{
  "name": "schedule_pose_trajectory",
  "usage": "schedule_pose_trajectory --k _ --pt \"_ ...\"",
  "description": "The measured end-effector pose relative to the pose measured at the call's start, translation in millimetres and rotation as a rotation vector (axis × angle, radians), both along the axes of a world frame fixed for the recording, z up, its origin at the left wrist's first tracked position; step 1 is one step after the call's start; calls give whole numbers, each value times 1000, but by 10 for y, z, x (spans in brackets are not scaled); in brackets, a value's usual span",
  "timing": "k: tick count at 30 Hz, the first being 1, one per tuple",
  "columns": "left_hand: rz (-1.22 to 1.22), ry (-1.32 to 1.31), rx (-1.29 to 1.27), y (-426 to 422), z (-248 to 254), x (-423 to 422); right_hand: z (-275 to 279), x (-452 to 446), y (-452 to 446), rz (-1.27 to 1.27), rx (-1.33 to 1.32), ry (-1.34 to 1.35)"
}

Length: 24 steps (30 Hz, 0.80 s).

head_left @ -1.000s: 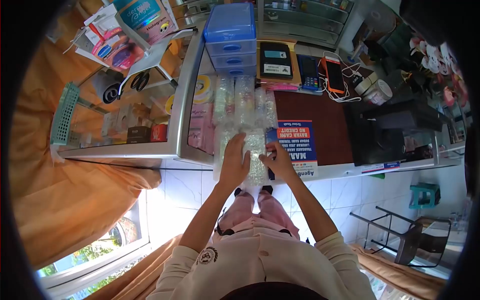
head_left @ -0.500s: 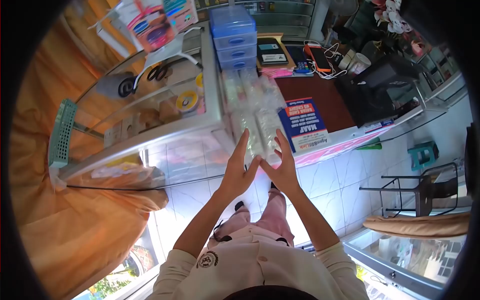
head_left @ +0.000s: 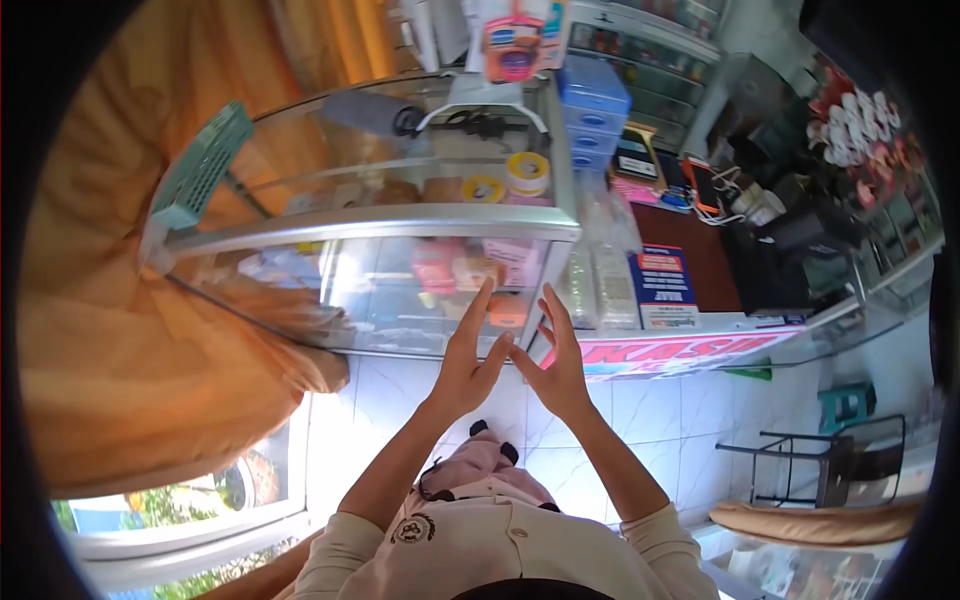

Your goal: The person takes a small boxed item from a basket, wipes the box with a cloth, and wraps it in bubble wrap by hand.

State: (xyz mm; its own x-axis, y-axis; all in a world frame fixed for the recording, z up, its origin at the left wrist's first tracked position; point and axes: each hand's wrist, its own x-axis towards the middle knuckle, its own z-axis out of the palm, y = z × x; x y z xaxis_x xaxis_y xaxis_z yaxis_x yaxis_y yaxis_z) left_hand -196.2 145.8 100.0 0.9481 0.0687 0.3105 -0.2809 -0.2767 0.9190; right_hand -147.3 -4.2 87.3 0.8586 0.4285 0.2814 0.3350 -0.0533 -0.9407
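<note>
Both hands have come away from the bundles and now stand back from the worktop, and the view has swung so that the glass cabinet lies ahead and the bundles fall to the right; the left hand point(head_left: 468, 365) and the right hand point(head_left: 557, 365) are raised, bare and grasping nothing, fingers spread, thumb tips close together, though whether they touch I cannot tell; the spread suggests a pause with both palms kept free. Behind the fingers is the clear glass cabinet with silver metal edging point(head_left: 380, 222), apparently glazed so that its stock can be seen; the clear bubbly plastic-wrapped bundles point(head_left: 612, 285) lie lengthwise along the left edge of the worktop point(head_left: 715, 250), reaching towards its front edge and running beside the cabinet's end, which probably serves as a stop against rolling; their wrapping looks meant to cushion what is inside, which is too blurred to name. Just right of them, by the front edge, a blue, red and white printed card sign point(head_left: 665, 290) lies flat, likely set there for notice; farther back, towards the rear edge, an orange-cased phone point(head_left: 702, 185) rests by a white cable point(head_left: 735, 200), perhaps for charging; at the rear left corner stands a translucent blue plastic drawer unit point(head_left: 595, 105), seemingly tucked aside to leave working room.
</note>
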Motion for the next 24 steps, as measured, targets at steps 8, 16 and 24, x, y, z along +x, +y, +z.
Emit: schedule_pose_trajectory --k 8,16,24 --pt "182 -74 34 712 89 -419 176 -278 820 150 -79 -54" --pt "320 -55 52 1911 314 -914 240 -549 2148 254 36 -74" --pt "510 -105 87 3100 518 -1507 515 -930 3527 499 135 -65"
